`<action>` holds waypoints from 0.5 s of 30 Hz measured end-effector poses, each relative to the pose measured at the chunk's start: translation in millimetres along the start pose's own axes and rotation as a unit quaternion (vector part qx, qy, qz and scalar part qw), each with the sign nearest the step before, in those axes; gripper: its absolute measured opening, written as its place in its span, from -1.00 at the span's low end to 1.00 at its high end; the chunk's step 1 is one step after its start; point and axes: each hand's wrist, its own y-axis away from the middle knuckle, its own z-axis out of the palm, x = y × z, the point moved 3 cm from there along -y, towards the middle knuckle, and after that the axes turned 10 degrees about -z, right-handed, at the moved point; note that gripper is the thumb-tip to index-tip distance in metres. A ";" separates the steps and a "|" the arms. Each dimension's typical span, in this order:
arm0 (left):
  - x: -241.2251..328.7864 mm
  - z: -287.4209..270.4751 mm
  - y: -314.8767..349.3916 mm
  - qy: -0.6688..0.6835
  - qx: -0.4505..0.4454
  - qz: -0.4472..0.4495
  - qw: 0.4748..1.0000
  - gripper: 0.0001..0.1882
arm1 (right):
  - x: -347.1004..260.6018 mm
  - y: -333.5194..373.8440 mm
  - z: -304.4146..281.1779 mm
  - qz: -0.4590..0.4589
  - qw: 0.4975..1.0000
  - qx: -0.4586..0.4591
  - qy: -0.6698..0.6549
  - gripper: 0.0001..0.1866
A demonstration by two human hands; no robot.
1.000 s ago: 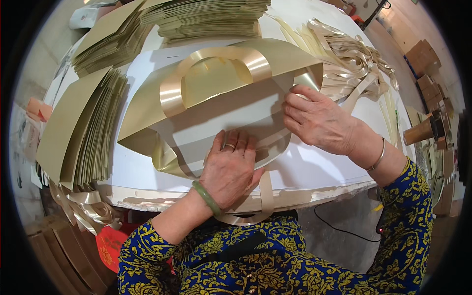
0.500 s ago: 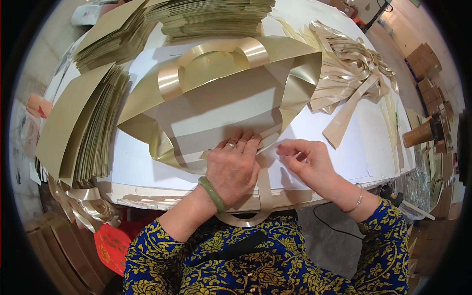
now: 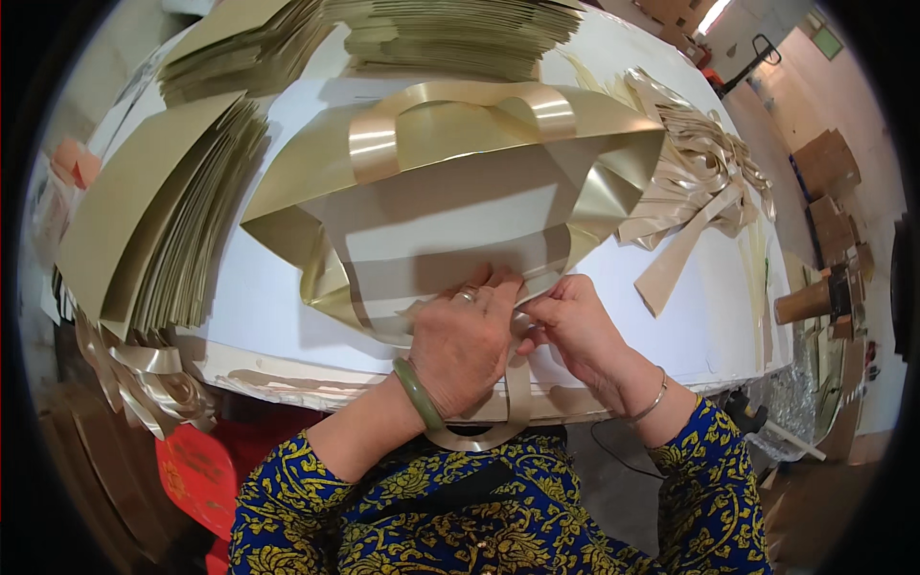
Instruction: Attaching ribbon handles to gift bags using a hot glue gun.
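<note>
Blue sleeves are yellow-patterned, worn with a green bangle (and a slim bracelet).

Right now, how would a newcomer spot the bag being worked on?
On the white table, between the gold stack at left and the ribbon pile at right, is the gold bag. The left hand and right hand are at its near edge. Unlike that flat stack, it gapes open, showing a pale inside and ribbon handle.

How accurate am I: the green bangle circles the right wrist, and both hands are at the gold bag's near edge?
Wrong wrist: the head view shows the green bangle on the left one. The left hand and right hand are at the near edge of the gold paper bag.
</note>
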 end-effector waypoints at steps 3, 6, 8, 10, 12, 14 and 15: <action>-1.6 3.9 6.8 -0.018 -0.025 -0.001 1.000 -0.41 | 0.7 1.7 -0.9 -0.029 0.999 0.023 0.003 -0.84; -4.8 6.7 10.7 0.006 -0.043 -0.017 0.999 -0.39 | 1.2 0.5 -0.6 -0.043 0.999 0.025 0.015 -0.83; -6.3 7.1 11.5 0.017 -0.040 -0.019 0.999 -0.40 | 1.7 -0.6 0.5 -0.047 0.998 0.026 0.023 -0.83; -7.5 6.8 11.5 0.024 -0.039 -0.024 0.999 -0.41 | 1.8 -1.0 0.5 -0.052 0.997 0.048 0.004 -0.79; -7.9 6.4 11.3 0.031 -0.040 -0.027 0.998 -0.41 | 2.3 -0.8 1.4 -0.052 0.997 0.053 0.007 -0.79; -7.9 5.9 11.2 0.035 -0.042 -0.026 0.998 -0.43 | 2.8 -0.4 2.0 -0.054 0.997 0.058 0.009 -0.80; -7.8 5.6 11.1 0.037 -0.042 -0.028 0.998 -0.43 | 2.6 0.0 2.2 -0.061 0.996 0.061 0.013 -0.80</action>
